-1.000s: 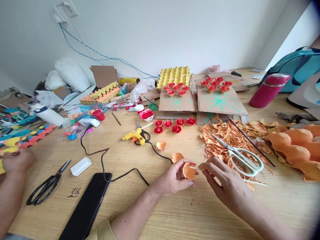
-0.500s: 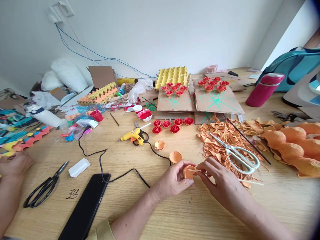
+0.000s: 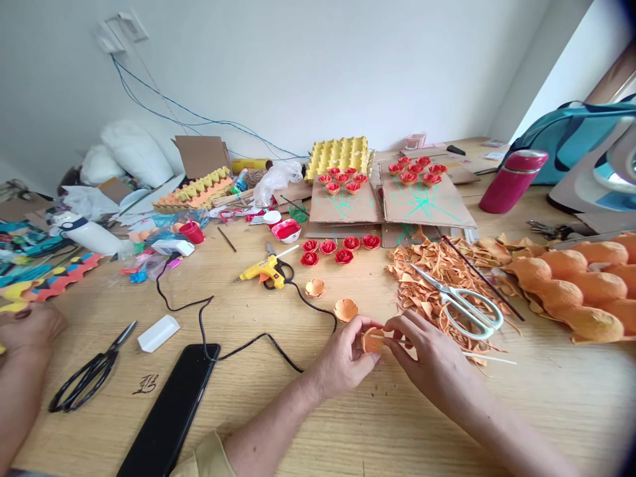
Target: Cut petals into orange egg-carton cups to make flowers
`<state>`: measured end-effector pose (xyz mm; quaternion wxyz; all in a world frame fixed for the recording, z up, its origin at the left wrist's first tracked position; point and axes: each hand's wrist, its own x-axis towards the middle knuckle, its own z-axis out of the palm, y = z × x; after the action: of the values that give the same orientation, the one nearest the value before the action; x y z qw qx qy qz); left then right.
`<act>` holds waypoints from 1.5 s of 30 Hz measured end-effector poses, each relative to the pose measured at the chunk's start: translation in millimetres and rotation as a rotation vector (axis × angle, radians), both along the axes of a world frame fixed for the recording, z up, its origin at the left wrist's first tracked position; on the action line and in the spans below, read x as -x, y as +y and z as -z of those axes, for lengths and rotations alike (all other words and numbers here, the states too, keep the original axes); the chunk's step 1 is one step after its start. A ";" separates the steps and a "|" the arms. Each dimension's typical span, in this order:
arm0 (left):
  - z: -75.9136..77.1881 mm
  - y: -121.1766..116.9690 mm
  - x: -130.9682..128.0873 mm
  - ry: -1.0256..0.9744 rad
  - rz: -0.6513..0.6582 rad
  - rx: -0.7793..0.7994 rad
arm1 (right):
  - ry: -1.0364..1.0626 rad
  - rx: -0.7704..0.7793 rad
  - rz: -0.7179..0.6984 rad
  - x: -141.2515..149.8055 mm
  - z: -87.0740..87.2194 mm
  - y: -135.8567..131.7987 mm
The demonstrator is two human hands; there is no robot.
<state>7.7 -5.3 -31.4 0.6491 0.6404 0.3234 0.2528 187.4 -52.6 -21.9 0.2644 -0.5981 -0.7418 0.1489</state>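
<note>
My left hand (image 3: 345, 361) is closed on a small orange egg-carton cup (image 3: 372, 340), thumb and fingers at its rim. In my right hand (image 3: 422, 348) is a thin white stick (image 3: 489, 358), pinched near one end; its tip reaches into the cup, and the other end sticks out past the hand to the right. Just beyond my left hand stands a petal-cut orange cup (image 3: 346, 309), with another layered orange cup (image 3: 315, 287) farther back. Several red paper roses (image 3: 344, 256) sit behind these.
A yellow glue gun (image 3: 263, 271) rests on black-handled scissors. White-handled scissors (image 3: 474, 311) lie on orange scraps (image 3: 422, 278), beside an orange egg carton (image 3: 571, 285). Left are a phone (image 3: 171, 411), black scissors (image 3: 92, 374) and another person's hand (image 3: 34, 328). Cardboard sheets (image 3: 427, 205) hold red flowers.
The view has turned slightly right, so most things sit a little farther left. Both hands keep hold of the cup and stick, with the right hand slightly shifted.
</note>
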 end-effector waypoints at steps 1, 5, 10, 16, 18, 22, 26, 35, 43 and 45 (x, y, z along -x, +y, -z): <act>0.3 -0.7 -0.5 -0.023 -0.006 -0.004 | -0.003 -0.012 0.000 0.6 -0.4 -0.2; 1.8 -3.0 -1.9 -0.035 -0.041 -0.077 | -0.004 -0.034 -0.018 2.4 -1.3 0.0; 1.9 -6.1 -3.4 0.016 -0.081 -0.244 | -0.003 -0.064 -0.020 5.4 -1.5 0.5; 8.4 -9.0 -6.4 0.164 -0.240 -0.437 | 0.022 -0.093 -0.032 11.1 -2.8 -0.6; 11.1 -8.0 -6.4 0.195 -0.280 -0.448 | 0.026 -0.085 -0.025 12.4 -2.1 -0.1; 12.1 -5.1 -5.0 0.196 -0.296 -0.445 | 0.030 -0.080 -0.018 13.2 -0.8 1.8; 9.7 -2.8 -3.5 0.169 -0.296 -0.402 | 0.041 -0.075 -0.034 13.0 -1.4 2.3; 13.0 -0.1 -0.7 0.201 -0.267 -0.413 | 0.014 -0.069 -0.063 11.9 -0.8 0.9; 13.8 0.7 -0.9 0.202 -0.245 -0.375 | -0.088 -0.142 -0.084 14.1 -2.7 -1.9; 13.4 1.2 -1.1 0.189 -0.241 -0.358 | -0.180 -0.198 -0.095 14.6 -1.0 -2.5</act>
<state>8.7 -4.2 -44.8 0.4570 0.7229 0.4070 0.3208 172.8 -55.1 -20.9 0.2474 -0.5443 -0.8009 0.0330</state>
